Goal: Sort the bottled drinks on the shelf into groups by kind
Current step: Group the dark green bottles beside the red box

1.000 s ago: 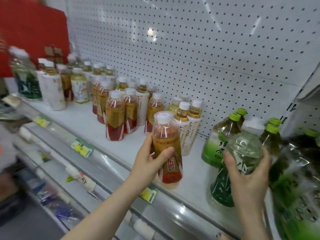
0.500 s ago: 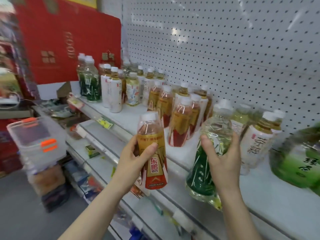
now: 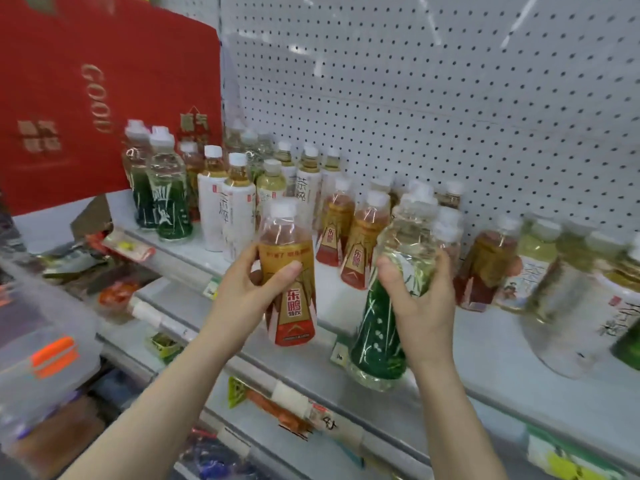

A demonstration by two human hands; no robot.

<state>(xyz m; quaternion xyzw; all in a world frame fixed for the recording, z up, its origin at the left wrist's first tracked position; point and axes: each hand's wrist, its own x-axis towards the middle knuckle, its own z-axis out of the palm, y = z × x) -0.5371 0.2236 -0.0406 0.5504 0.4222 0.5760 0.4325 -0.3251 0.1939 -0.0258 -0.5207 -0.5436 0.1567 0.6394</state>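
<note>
**Head cam: 2 bottles in hand, both due for matching groups**

Head view, store shelf. A person's left hand (image 3: 247, 292) wraps a gold-and-red energy drink bottle (image 3: 288, 271), thumb across the front of the label, fingers curled behind, bottle upright & lifted clear of the white shelf (image 3: 485, 344). Right hand (image 3: 420, 299) clamps a clear bottle w/ dark green bamboo-print label (image 3: 391, 306) round its waist; base hangs over the shelf's front edge, tilted a little to the left.

Where they belong, by the look of it: gold-and-red group (image 3: 349, 230) stands mid-shelf, just behind & between the 2 hands. Green-label pair (image 3: 161, 199) sits at the far left end, near the red card (image 3: 69, 98). White-sleeved tea bottles (image 3: 225, 209) stand between the 2 groups.

Doing it well, as a judgement: set the gold-and-red one down 1st, since its group is near; lower it flat on its base in the open shelf space in front of that group, label out, w/o nudging neighbours, as these tall narrow bottles would likely topple in a row. Then carry the green one leftward above cap height, past the white teas, & park it just beside the green pair. Keep grips mid-body; the shrink labels look slick.
</note>
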